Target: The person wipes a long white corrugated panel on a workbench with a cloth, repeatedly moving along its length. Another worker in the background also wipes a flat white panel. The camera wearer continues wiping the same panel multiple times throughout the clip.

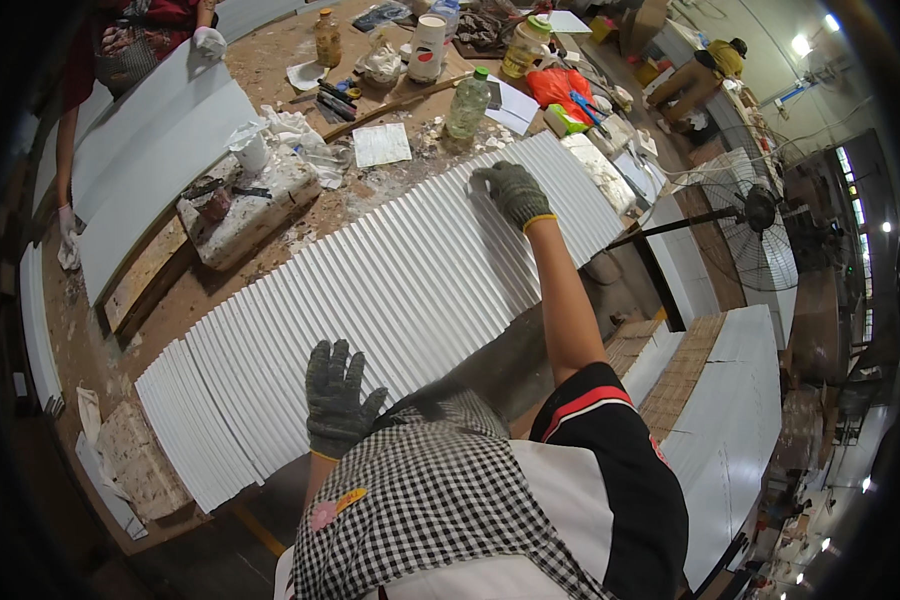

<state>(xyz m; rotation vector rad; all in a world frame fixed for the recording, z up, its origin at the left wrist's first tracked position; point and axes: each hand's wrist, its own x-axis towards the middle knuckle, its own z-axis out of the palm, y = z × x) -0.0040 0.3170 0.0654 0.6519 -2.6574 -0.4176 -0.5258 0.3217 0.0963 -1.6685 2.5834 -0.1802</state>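
A long row of narrow white strips point(370, 290), packed edge to edge, runs slantwise across the worktable in front of me. My left hand point(338, 400), in a dark grey knitted glove, lies on the near edge of the row with its fingers spread. Farther off to the right, my right hand point(515, 193), in a matching glove with a yellow cuff, rests on the strips towards the row's far right end. Its fingers are partly bent and point left; nothing shows in its grasp.
Beyond the row stand a green-capped bottle point(467, 105), a white cup point(427, 50) and a stained block point(250, 205). A co-worker's gloved hand point(208, 42) touches a white panel point(160, 140) at upper left. A standing fan point(755, 208) is at right, near stacked white panels point(725, 420).
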